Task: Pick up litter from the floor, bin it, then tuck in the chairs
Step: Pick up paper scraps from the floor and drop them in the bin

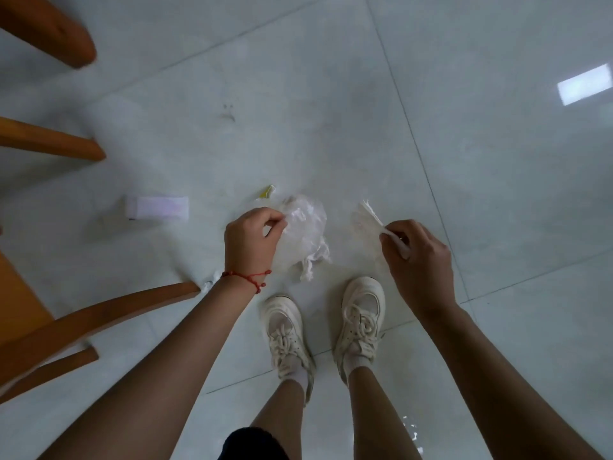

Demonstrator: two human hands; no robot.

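Litter mid-frame: crumpled clear plastic wrap (pixel 303 232) pinched by left hand (pixel 250 240), thumb and fingers curled onto its left edge, rest of it bunched and hanging toward the floor. Torn white tissue (pixel 368 215) pinched at its lower end between thumb and fingertips of right hand (pixel 418 257), the loose end fanning up-left. One piece per hand, likely so both go to the bin in a single trip. Whether either piece touches the floor, cannot tell.

More litter on the tiled floor (pixel 497 161): white paper slip (pixel 157 207) centre-left, small yellow scrap (pixel 268 191) just above the plastic, small crumpled wad (pixel 209 284) touching the tip of a chair leg (pixel 139 302) lower left. Those look not yet collected.

White sneakers (pixel 360 313) just below the hands, person bent over. Wooden chair legs along the left edge, upper to lower left. Bin not in view. Chairs not yet tucked, judging by the task order.
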